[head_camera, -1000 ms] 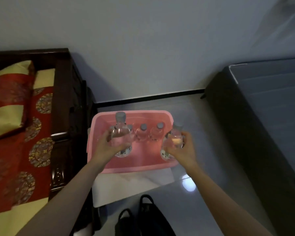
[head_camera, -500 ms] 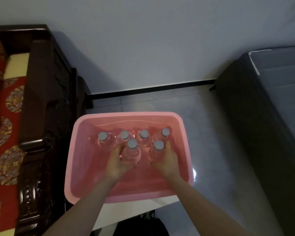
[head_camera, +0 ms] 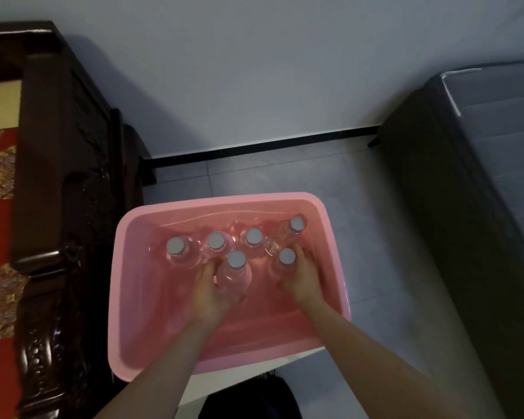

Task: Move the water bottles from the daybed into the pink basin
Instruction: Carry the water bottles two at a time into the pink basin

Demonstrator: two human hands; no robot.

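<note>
Six capped water bottles stand inside the pink basin (head_camera: 224, 198); a back row of four bottles (head_camera: 216, 241) lines its far wall, the one in the far right corner appearing to lean outward; two more stand just in front. The left hand (head_camera: 209, 293) is wrapped round the left front bottle (head_camera: 235, 275), fingers and thumb curled on its body; the right hand (head_camera: 303, 279) grips the right front bottle (head_camera: 286, 260) likewise, low on its side. Both bottles look seated on the basin floor, close against the back row; contact underneath cannot be confirmed from above. The visible part of the daybed (head_camera: 52, 176), off the basin's left edge, shows no bottle; the remainder is out of view. Assessment: the step in hand is the release. Recommended practice: confirm each base sits flat before loosening; open the fingers sideways rather than dragging upward, so neither bottle is lifted or tipped; withdraw both hands toward the near edge, clear of the caps; avoid nudging the leaning corner bottle, which could topple its neighbours. The basin overhangs a white support (head_camera: 233, 385) at its near edge; downward pressure there is inadvisable.
</note>
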